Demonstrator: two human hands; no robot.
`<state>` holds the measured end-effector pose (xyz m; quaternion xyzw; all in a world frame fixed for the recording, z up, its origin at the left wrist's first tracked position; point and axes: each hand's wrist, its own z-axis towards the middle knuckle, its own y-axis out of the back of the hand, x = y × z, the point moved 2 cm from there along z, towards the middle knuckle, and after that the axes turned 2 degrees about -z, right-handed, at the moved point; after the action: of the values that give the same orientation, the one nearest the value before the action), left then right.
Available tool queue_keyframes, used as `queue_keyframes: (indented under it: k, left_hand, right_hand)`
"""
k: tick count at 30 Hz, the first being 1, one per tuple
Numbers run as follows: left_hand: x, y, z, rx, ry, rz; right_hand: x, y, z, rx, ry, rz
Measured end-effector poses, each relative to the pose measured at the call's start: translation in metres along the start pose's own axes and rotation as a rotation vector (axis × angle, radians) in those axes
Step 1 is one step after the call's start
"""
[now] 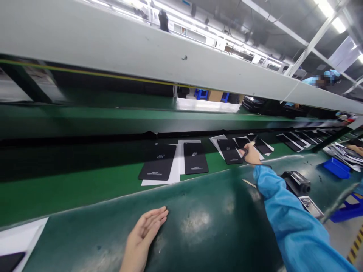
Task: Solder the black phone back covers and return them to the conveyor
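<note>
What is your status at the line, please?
Left hand open on green bench. Right hand pinching slim dark item at black panel. Black device beside right sleeve.

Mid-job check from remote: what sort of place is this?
Probably an electronics factory production line: a green conveyor belt, rows of black printed panels on white sheets, and a co-worker in blue further along.

Blue smock sleeve [295, 215], right arm; left hand [146, 230], right hand [251, 154] bare.

Bright white ceiling tubes [326, 9] give even light; glare patches mark the glossy green belt [195, 223]; edges bow, apparently from wide-angle distortion.
</note>
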<state>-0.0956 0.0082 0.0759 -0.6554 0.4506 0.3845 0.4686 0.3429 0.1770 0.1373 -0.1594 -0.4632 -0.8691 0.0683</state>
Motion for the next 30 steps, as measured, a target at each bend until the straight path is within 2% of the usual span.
queue_keyframes:
  k: [3, 6, 10, 14, 17, 20, 22, 25, 30]
  left_hand:
    - [0.000, 0.000, 0.000, 0.003, 0.004, 0.008]
    - [-0.003, -0.001, -0.002, -0.006, 0.003, 0.007]
    - [-0.010, -0.003, -0.005, -0.017, -0.020, -0.003]
    - [-0.012, -0.004, -0.007, -0.004, -0.027, -0.028]
    - [-0.010, -0.003, -0.006, 0.007, -0.034, -0.053]
    - [-0.007, -0.001, -0.006, -0.001, -0.037, -0.101]
    - [-0.006, 0.000, -0.006, -0.015, -0.044, -0.139]
    - [-0.008, 0.001, -0.010, -0.038, -0.076, -0.184]
    - [-0.009, 0.002, -0.016, -0.046, -0.137, -0.271]
  right_hand:
    - [-0.003, -0.023, -0.001, 0.140, -0.050, -0.091]
    - [0.002, -0.042, -0.009, 0.212, -0.081, -0.159]
    - [0.013, -0.052, -0.015, 0.255, -0.063, -0.172]
    - [0.014, -0.036, -0.002, 0.181, -0.038, -0.138]
    - [0.014, -0.008, 0.015, 0.032, -0.019, -0.102]
    - [0.027, 0.024, 0.021, -0.116, 0.036, -0.031]
    - [0.046, 0.040, 0.011, -0.162, 0.111, 0.054]
    - [0.083, 0.048, -0.024, -0.103, 0.245, 0.218]
    - [0.148, 0.031, -0.096, 0.264, 0.433, 0.494]
